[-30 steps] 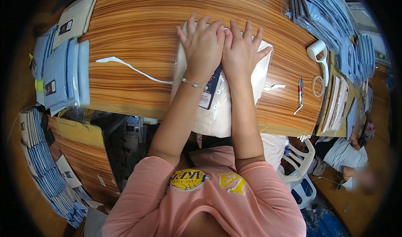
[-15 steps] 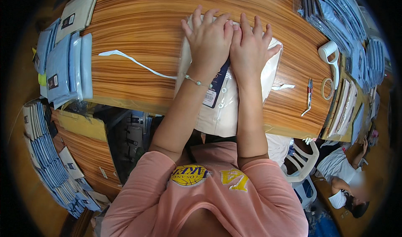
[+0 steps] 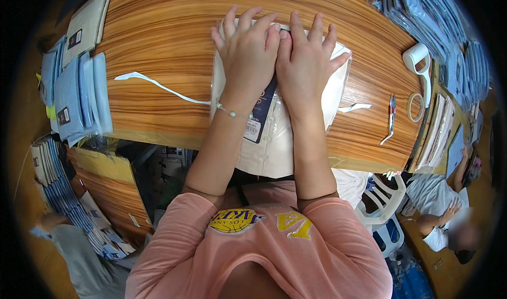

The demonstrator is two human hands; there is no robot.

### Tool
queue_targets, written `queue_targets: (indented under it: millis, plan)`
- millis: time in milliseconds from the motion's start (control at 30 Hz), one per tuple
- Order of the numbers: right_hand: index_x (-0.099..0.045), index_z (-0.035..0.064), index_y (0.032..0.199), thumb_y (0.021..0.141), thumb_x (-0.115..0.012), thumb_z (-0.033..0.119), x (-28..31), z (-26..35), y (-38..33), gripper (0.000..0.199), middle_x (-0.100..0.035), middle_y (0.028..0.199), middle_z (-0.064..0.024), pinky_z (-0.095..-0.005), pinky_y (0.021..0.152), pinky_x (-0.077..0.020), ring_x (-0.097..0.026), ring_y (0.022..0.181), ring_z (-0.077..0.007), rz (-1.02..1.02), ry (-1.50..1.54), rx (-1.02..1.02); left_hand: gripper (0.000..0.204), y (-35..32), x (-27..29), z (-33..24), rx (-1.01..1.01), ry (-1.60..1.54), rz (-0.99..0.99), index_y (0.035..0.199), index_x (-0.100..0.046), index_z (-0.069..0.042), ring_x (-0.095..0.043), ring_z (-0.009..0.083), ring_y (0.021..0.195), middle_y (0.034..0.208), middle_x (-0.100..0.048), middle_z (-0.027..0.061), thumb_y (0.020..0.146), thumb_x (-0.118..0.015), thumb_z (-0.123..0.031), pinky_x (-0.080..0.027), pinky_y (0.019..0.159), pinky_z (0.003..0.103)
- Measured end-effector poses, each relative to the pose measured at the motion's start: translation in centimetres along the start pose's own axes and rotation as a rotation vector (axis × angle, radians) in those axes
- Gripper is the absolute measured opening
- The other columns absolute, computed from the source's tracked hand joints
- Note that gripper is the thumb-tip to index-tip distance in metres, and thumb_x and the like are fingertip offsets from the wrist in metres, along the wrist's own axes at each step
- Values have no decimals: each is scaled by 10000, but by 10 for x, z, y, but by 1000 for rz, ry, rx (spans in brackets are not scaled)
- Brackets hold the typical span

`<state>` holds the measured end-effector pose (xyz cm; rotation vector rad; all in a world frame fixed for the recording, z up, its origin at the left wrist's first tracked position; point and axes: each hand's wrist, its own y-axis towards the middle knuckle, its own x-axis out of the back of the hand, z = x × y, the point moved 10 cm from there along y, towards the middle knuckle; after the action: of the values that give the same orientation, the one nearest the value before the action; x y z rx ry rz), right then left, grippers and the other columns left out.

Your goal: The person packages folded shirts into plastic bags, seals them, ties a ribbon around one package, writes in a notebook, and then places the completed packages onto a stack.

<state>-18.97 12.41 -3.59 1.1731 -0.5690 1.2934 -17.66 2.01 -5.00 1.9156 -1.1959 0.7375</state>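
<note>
A folded cream shirt (image 3: 269, 154) in a clear bag lies on the wood-grain table in front of me, its button placket showing. On it sits a dark navy hang tag (image 3: 262, 110) with a white label at its lower end. My left hand (image 3: 248, 53) rests flat on the upper part of the shirt, fingers spread. Right beside it, my right hand (image 3: 306, 59) also lies flat with fingers apart, the two thumbs side by side. Both hands cover the shirt's collar area. A white paper strip (image 3: 163, 90) runs left from under the shirt, and a short white piece (image 3: 354, 108) shows at its right.
Stacks of bagged blue shirts stand at the left (image 3: 79, 101) and far right (image 3: 422, 19). A white tape dispenser (image 3: 417, 59), a tape roll (image 3: 415, 107) and tweezers (image 3: 391, 119) lie on the right. A white chair (image 3: 388, 198) and another person (image 3: 435, 198) are at lower right.
Both hands stay pressed on the shirt; the view has shifted slightly. A person's grey-clothed limb now appears at lower left, and the person at lower right has moved an arm.
</note>
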Motion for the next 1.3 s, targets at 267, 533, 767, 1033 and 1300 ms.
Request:
queue_targets:
  millis: [267, 533, 767, 1033, 1300]
  plan:
    - [-547, 104, 1207, 847, -470, 273, 9, 1, -7, 405, -385, 1323, -248, -743, 909, -69, -244, 1268, -460, -33, 56, 3, 279, -6, 4, -1, -7, -86, -27, 1055, -645, -139, -295, 336, 1260, 1207, -522, 79, 871, -489, -281, -153, 976, 640]
    - [-609, 107, 1109, 855, -456, 297, 6, -6, -2, 353, -497, 1252, -149, -730, 941, -32, -312, 1247, -405, -5, 120, -95, 306, 2, -8, 10, 66, -96, 25, 1032, -647, -139, -303, 310, 1254, 1210, -523, 56, 880, -455, -323, -133, 990, 643]
    - [-640, 86, 955, 863, -450, 293, 9, -4, 6, 295, -598, 1066, -115, -724, 947, -40, -388, 1170, -381, -23, 99, -98, 308, 13, -10, 13, 87, -87, 37, 1010, -648, -143, -325, 302, 1241, 1194, -537, 49, 874, -452, -338, -139, 999, 632]
    - [-523, 100, 1173, 853, -468, 295, -1, -19, 14, 379, -515, 1228, -127, -695, 979, -19, -329, 1242, -397, 107, 237, -134, 385, 14, -6, 13, 136, -30, 56, 1167, -549, -145, -277, 327, 1282, 1247, -511, 76, 862, -463, -364, -90, 1005, 656]
    - [-370, 93, 1352, 839, -483, 522, 9, -38, 53, 678, -338, 1396, -183, -573, 1047, -170, -272, 1314, -348, 683, 18, 70, 623, 40, 3, -5, 82, 22, 536, 1342, -388, -148, -215, 317, 1341, 1378, -390, 122, 874, -379, -559, -77, 992, 669]
